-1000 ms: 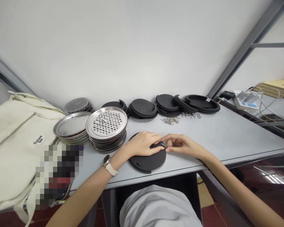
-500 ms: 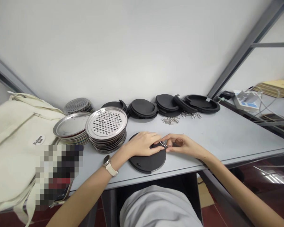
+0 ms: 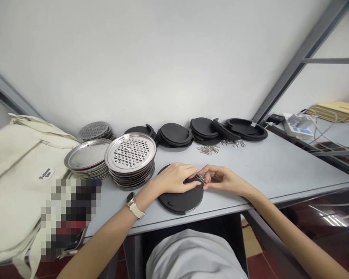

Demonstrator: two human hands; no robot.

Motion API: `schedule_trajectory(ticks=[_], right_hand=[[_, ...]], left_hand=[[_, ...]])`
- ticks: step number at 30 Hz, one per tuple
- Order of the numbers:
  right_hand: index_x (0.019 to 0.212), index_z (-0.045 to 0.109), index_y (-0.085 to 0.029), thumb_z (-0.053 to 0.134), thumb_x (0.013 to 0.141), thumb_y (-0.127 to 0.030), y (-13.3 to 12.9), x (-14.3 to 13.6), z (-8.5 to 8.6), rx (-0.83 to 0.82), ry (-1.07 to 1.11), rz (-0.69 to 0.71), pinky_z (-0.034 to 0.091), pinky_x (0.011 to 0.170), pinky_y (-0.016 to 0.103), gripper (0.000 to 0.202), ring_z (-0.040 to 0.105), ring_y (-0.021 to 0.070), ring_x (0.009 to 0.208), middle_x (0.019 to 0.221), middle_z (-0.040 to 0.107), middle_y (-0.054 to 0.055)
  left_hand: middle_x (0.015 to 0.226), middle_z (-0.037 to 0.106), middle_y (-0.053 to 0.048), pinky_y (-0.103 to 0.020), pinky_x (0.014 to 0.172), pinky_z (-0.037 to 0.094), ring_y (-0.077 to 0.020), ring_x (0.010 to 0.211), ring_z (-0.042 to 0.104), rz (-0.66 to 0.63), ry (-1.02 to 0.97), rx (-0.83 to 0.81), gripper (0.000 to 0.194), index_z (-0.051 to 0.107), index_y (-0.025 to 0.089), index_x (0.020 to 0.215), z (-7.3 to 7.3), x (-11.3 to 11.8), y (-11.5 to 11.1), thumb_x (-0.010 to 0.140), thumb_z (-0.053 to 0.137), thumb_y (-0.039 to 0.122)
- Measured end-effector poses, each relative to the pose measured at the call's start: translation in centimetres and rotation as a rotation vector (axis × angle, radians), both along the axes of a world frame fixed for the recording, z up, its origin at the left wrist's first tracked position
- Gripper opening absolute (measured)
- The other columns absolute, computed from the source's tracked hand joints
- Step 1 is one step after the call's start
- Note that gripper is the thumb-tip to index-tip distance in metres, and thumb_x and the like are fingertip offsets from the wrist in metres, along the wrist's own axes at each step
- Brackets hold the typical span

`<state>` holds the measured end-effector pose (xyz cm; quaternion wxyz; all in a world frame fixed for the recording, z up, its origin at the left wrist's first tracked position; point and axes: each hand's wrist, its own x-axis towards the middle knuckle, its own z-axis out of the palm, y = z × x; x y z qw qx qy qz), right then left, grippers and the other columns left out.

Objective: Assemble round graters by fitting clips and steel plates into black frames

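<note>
A black round disc (image 3: 180,201) with a small slot lies flat near the table's front edge. My left hand (image 3: 178,177) rests across its top, fingers bent and thumb pressed toward the disc's right side. At that side my right hand (image 3: 222,179) pinches a small bent wire clip (image 3: 200,178) between thumb and fingers. The clip's loop shows between both hands; its other end is hidden by my fingers. Farther back lies a small pile of similar wire clips (image 3: 208,150), with several looser ones (image 3: 235,143) to its right.
Stacked metal grater discs (image 3: 132,153) and plain metal discs (image 3: 88,155) stand left. Along the wall are stacks of black round discs (image 3: 174,133) and a black ring-shaped part (image 3: 247,130). A cream bag (image 3: 17,174) covers the left end; metal frame posts (image 3: 302,58) rise at the sides.
The camera view has shifted slightly. Both hands remain at the black disc, and the wire clip is still pinched by my right hand with barely any visible movement.
</note>
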<state>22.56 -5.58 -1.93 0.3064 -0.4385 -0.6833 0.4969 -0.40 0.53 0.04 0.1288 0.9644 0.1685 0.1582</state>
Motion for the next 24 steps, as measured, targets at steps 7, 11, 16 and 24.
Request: schedule_trajectory(ticks=[7, 11, 16, 24], right_hand=[[0.11, 0.062, -0.019, 0.075, 0.077, -0.042, -0.01, -0.06, -0.06, 0.005, -0.008, -0.004, 0.045, 0.071, 0.029, 0.042, 0.055, 0.0153, 0.072, 0.076, 0.058, -0.002], [0.109, 0.061, -0.02, 0.075, 0.077, -0.041, -0.01, -0.07, -0.01, 0.007, 0.0, 0.004, 0.045, 0.07, 0.029, 0.04, 0.054, 0.0151, 0.072, 0.075, 0.058, -0.002], [0.11, 0.061, -0.02, 0.074, 0.078, -0.04, -0.02, -0.03, -0.02, 0.004, -0.002, 0.011, 0.045, 0.07, 0.029, 0.04, 0.054, 0.0149, 0.072, 0.076, 0.058, -0.002], [0.11, 0.061, -0.02, 0.075, 0.078, -0.039, 0.0, -0.04, -0.02, 0.003, -0.002, 0.011, 0.045, 0.07, 0.029, 0.039, 0.054, 0.0149, 0.072, 0.077, 0.058, -0.002]], left_hand=[[0.077, 0.058, 0.002, -0.028, 0.063, 0.034, -0.014, 0.069, 0.054, 0.007, 0.007, 0.006, 0.023, 0.05, 0.02, 0.082, 0.05, -0.03, -0.02, 0.093, 0.054, 0.04], [0.076, 0.058, 0.002, -0.028, 0.062, 0.034, -0.0141, 0.068, 0.054, 0.01, 0.006, 0.004, 0.023, 0.051, 0.02, 0.082, 0.16, 0.01, -0.06, 0.092, 0.054, 0.04], [0.076, 0.058, 0.002, -0.028, 0.062, 0.034, -0.0143, 0.068, 0.054, 0.013, 0.009, 0.002, 0.024, 0.05, 0.02, 0.082, 0.22, 0.01, -0.09, 0.092, 0.055, 0.041], [0.075, 0.057, 0.002, -0.027, 0.062, 0.033, -0.0143, 0.068, 0.053, 0.01, -0.006, -0.002, 0.024, 0.05, 0.02, 0.082, 0.04, -0.07, -0.08, 0.093, 0.054, 0.041]])
